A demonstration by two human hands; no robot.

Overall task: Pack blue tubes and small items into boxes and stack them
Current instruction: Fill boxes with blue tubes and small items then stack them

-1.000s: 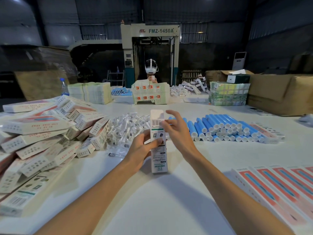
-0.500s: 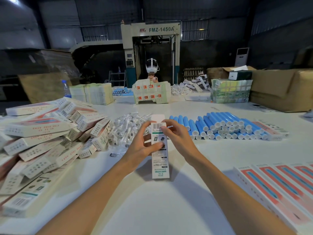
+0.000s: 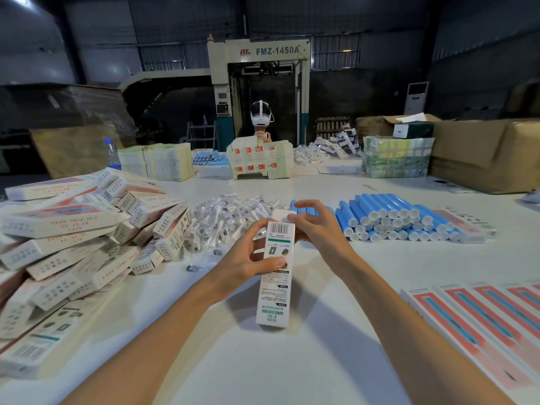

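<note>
White table [image 3: 292, 369] is loaded: blue tubes [image 3: 388, 217] stacked on it, clear-wrapped small items [image 3: 225, 220] heaped just left of the tubes, piled boxes [image 3: 64, 226] further left, flat cartons [image 3: 482, 317] nearer than the tubes.

The long white cardboard box [image 3: 276, 293] carries a black barcode and a green band. The stacked cylindrical plastic tubes [image 3: 380, 201] are sky blue with white caps. The flat white cartons [image 3: 479, 320] show coral-red panels.

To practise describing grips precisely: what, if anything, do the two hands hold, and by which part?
A white carton: the left hand grips its middle, thumb across the printed face; the right hand pinches the top flap.
</note>
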